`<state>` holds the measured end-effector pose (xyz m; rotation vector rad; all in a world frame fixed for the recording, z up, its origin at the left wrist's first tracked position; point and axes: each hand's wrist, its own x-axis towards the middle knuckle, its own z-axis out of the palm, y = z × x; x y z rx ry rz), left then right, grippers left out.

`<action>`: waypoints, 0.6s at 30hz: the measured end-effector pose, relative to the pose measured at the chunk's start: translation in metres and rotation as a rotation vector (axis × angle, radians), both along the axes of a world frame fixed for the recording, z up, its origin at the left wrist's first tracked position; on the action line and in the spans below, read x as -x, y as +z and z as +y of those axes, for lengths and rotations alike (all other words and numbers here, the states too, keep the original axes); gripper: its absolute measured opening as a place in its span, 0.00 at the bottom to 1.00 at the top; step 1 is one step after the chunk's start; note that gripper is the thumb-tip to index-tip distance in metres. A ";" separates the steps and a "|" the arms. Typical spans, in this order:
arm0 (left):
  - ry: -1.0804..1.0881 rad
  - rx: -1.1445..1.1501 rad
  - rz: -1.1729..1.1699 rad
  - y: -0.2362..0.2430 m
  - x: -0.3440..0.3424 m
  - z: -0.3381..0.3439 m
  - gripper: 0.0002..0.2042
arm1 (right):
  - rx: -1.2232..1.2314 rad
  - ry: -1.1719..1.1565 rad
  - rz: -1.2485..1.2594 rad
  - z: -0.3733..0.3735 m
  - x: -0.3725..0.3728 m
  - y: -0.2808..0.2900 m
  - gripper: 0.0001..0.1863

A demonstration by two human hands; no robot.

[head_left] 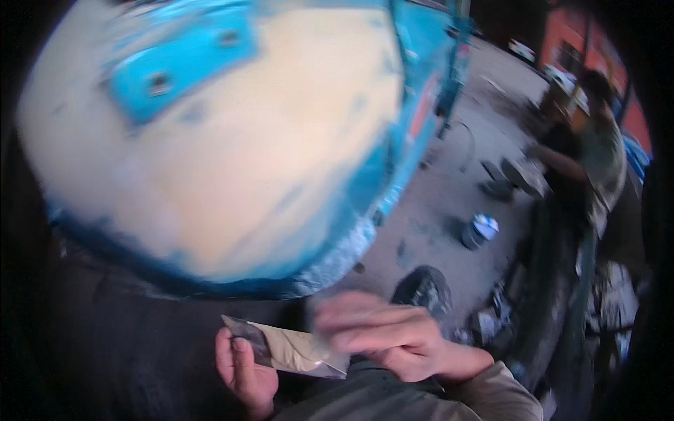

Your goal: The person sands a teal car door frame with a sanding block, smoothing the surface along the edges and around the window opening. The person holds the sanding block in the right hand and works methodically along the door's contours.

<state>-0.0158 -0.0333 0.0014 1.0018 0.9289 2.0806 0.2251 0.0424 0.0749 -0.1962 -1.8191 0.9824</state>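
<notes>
My left hand [246,368] grips a thin flat plate [256,339] by its left end, thumb on top. A thick strip of beige paste [291,349] lies along the plate. My right hand [382,333] hovers over the plate's right end, blurred by motion. Its fingers are bent and close together; a pale greyish smear beneath the fingertips may be something thin pinched there, but I cannot make it out. Just beyond my hands stands a large rounded blue body panel [281,161], mostly coated in smooth beige filler, with a bare blue plate [186,67] near its top.
A small bucket [481,231] stands on the floor to the right. My dark shoe [423,289] shows beyond my right hand. At the far right another person [600,147] bends over something grey. Scattered scraps [491,319] lie near a long dark tube-like object [551,281].
</notes>
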 end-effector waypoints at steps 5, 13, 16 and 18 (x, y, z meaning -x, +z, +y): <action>0.080 0.169 0.024 0.006 -0.013 -0.013 0.21 | 0.243 0.206 -0.055 -0.018 -0.040 -0.025 0.22; -0.612 0.262 -0.326 0.034 -0.094 0.038 0.15 | 0.920 -0.574 0.342 -0.007 -0.131 -0.111 0.18; -0.845 0.393 -0.425 0.015 -0.095 0.062 0.15 | 1.017 -0.428 0.597 0.021 -0.130 -0.125 0.12; -0.943 0.519 -0.478 0.009 -0.100 0.069 0.15 | 1.181 -0.105 0.609 0.025 -0.130 -0.113 0.13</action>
